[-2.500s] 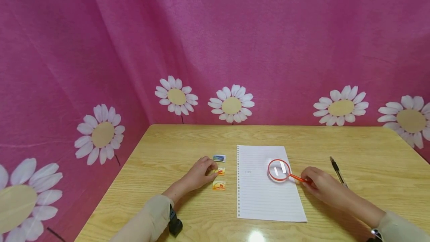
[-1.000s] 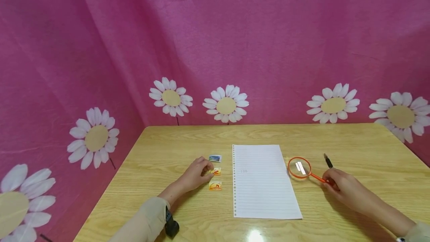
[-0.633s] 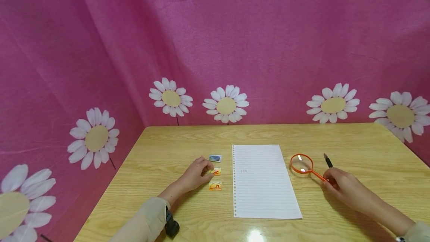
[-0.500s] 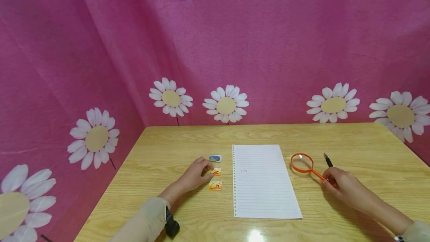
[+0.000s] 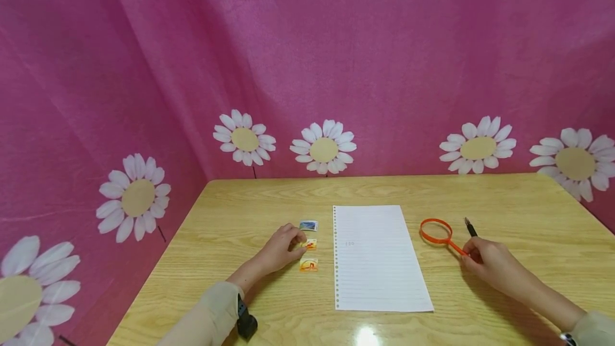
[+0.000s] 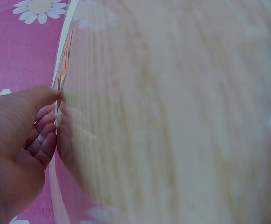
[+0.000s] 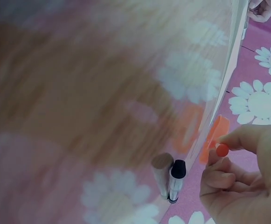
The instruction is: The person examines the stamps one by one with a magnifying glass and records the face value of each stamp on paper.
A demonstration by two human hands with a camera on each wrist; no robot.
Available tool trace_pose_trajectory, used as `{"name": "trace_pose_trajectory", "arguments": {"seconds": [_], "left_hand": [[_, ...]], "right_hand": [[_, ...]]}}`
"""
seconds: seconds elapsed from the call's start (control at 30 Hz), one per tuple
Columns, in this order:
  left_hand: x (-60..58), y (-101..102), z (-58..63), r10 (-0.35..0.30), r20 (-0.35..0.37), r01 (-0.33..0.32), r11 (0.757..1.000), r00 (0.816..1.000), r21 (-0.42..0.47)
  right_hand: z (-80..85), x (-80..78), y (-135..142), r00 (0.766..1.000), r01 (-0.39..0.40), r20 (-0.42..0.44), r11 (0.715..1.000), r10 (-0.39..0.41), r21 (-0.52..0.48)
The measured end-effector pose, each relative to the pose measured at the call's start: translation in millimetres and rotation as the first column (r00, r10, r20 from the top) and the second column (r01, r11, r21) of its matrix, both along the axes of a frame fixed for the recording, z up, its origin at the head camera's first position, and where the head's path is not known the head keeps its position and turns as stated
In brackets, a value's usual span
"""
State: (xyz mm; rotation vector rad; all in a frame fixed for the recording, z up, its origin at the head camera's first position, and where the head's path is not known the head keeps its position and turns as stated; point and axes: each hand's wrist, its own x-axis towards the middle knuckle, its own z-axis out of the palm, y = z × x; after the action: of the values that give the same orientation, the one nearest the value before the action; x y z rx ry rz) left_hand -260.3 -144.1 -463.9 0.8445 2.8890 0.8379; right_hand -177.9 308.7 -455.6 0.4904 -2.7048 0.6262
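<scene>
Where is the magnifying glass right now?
In the head view, right of centre, the magnifying glass is held by the right hand, between the lined paper and the pen.

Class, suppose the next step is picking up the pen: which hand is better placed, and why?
Likely the right hand: it is beside the pen, though it must first let go of the magnifying glass. The left hand is at the middle card, across the paper from the pen.

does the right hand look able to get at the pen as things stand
Probably not yet: the right hand pinches the magnifying glass. With that set down, likely yes; the pen lies close by with nothing on it.
</scene>
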Motion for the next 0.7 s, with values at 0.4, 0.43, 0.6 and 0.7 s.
{"name": "trace_pose_trajectory", "arguments": {"seconds": [0.4,0.43,0.6,0.7], "left_hand": [[-1.0,-0.7,-1.5,0.009,0.011,-0.009,1.000,1.000,0.009],[-0.9,-0.9,-1.7,0.004,0.006,-0.004,1.000,1.000,0.011],[-1.8,-1.7,-2.7,-0.012,-0.009,0.012,1.000,1.000,0.020],[-2.6,-2.0,-2.9,-0.021,-0.022,0.022,1.000,1.000,0.019]], "right_hand": [[4.2,-0.2,-3.0,0.985,0.062,0.164,0.998,-0.057,-0.026],[4.7,-0.5,-3.3,0.983,0.069,0.172,0.997,-0.064,-0.028],[7.6,-1.9,-4.8,0.976,0.108,0.190,0.994,-0.103,-0.018],[9.0,-2.7,-4.3,0.971,0.135,0.197,0.991,-0.134,0.009]]}}
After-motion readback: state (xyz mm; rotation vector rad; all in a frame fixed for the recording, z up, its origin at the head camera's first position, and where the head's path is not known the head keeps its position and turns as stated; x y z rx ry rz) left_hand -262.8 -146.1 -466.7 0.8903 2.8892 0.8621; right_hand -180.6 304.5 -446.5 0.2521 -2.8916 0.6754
